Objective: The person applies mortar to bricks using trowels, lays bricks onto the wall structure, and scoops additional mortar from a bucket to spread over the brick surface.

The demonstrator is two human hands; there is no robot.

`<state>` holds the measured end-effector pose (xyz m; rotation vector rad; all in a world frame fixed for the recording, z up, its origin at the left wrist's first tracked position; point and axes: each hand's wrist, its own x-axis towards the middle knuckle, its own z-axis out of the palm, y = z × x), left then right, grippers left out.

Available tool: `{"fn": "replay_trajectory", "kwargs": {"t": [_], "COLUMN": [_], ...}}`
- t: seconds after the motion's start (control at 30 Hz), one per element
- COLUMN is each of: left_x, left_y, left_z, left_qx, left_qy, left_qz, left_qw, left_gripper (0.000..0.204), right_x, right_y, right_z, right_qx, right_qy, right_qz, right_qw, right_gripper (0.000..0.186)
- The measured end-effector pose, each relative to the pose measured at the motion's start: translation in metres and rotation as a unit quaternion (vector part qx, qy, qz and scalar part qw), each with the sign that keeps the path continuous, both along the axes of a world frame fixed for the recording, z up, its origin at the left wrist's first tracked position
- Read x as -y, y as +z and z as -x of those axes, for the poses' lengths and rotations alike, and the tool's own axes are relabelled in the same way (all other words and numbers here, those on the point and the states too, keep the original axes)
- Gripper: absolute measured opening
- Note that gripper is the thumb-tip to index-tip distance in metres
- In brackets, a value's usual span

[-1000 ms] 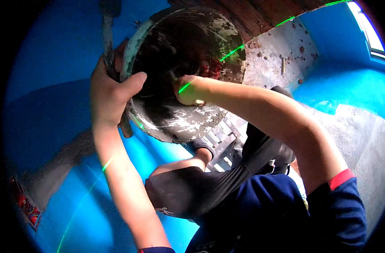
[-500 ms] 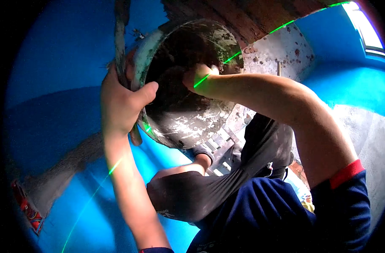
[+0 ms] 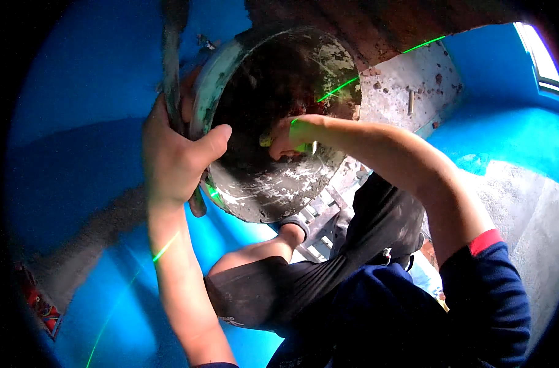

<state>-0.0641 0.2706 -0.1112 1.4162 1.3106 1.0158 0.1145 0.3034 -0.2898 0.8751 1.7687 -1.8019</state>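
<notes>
**Left hand clamped on the bucket's rim, right hand reaching inside its mouth**

From my end I see the bucket [image 3: 285, 195] tipped so that its stained mouth faces me, between the wearer's two hands. The left hand [image 3: 180, 154] grips its left rim, thumb over the edge and fingers mostly hidden behind. A long, narrow strip [image 3: 171, 67] runs along that rim through the crook of the same hand, its lower end poking out below the wrist.

The right hand [image 3: 296, 137] is inside the mouth, fingers curled. A small yellowish patch shows at the fingertips, but I cannot tell whether they are closed on anything; the dark interior hides too much from me.

The right forearm [image 3: 390, 144] crosses the bucket's right edge and blocks part of my view. Just below sit pale slats [image 3: 311, 211], partly covered by the wearer's bent leg [image 3: 249, 288]. Brown brickwork [image 3: 377, 30] borders the bucket above; rubble-strewn floor [image 3: 390, 92] lies beyond to the right, with a blue wall [image 3: 77, 73] at left. A green line of light crosses both arms.
</notes>
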Motion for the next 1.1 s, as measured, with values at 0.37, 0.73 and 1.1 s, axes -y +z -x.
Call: {"fn": "replay_trajectory", "kwargs": {"t": [0.37,0.73,1.1], "left_x": [0.018,0.052,0.074], "left_y": [-0.016,-0.063,-0.106], "left_z": [0.023,0.165,0.209], "left_qx": [0.071,0.064,0.065], "left_qy": [0.07,0.363,0.371], "left_qz": [0.035,0.127,0.108], "left_qw": [0.994,0.921,0.92], "left_gripper": [0.062,0.027,0.028], "right_x": [0.031,0.035,0.046], "right_y": [0.019,0.174,0.154], "right_z": [0.019,-0.029,-0.007], "right_qx": [-0.142,-0.11,-0.118], "right_qy": [-0.327,-0.242,-0.248], "right_qz": [0.181,-0.068,0.214], "right_qw": [0.916,0.962,0.937], "right_gripper": [0.01,0.015,0.02]}}
